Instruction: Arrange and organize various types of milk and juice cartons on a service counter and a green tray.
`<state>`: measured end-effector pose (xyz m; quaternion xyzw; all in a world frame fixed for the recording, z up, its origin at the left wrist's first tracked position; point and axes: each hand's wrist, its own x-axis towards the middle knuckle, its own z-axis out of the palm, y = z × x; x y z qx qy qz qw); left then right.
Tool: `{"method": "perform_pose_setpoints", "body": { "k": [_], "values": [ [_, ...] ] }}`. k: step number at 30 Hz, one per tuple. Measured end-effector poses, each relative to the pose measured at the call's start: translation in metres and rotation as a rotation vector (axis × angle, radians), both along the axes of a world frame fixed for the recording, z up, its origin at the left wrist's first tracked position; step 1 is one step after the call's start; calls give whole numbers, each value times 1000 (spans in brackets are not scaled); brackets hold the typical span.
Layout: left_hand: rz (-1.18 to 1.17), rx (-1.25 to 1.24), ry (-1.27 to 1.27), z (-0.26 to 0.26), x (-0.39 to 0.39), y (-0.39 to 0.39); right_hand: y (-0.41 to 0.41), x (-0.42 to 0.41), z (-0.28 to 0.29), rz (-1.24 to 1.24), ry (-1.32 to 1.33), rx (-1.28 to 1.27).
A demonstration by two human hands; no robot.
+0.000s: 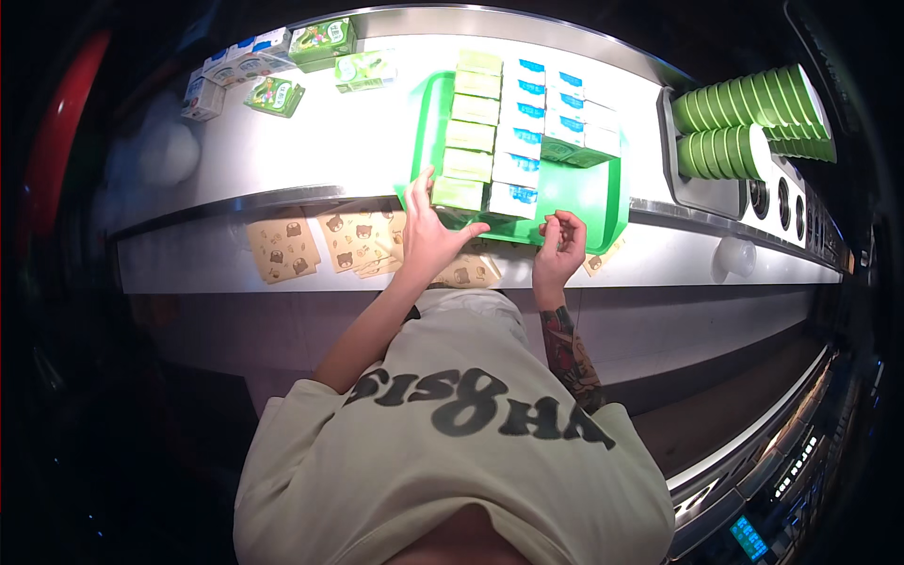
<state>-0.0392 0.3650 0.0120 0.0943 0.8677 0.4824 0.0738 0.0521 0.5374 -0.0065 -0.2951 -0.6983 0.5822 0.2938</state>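
Observation:
A green plastic tray (pixel 580 191) lies across the counter's front edge before me. It bears a row of light-green drink cartons (pixel 469 138) on the left and a row of white-and-blue cartons (pixel 519 140) beside it. Farther right stands a shorter group of white cartons (pixel 566 107), with green sides showing on the nearest ones. My left hand (pixel 436 236) is at the near left corner of the rows. Its fingers lie along the side of the nearest green carton and the thumb is spread apart. Just over the tray's front rim, my right hand (pixel 561 240) has loosely curled fingers with nothing visible in them.
Several more cartons (pixel 240 62) stand at the back left of the white counter (pixel 318 134). Bear-printed paper bags (pixel 357 240) lie on the lower ledge. Stacked green cups (pixel 741 106) stand in a grey holder at right, near a round clear object (pixel 736 256). A metal rim (pixel 508 25) edges the back.

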Motion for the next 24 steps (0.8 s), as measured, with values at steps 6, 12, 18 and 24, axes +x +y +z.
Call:
{"method": "perform_pose_setpoints", "body": {
  "k": [6,12,18,24],
  "values": [
    [-60,38,46,-17,-1,-2,7,-9,-14,440,-200,233],
    [-101,26,75,-16,-5,-1,-3,-14,-17,443,-255,376],
    [-43,94,330,-4,-3,-5,-8,-15,-18,408,-281,372],
    [-84,49,448,0,-2,-13,-25,-12,-2,297,-279,301]
  ]
}}
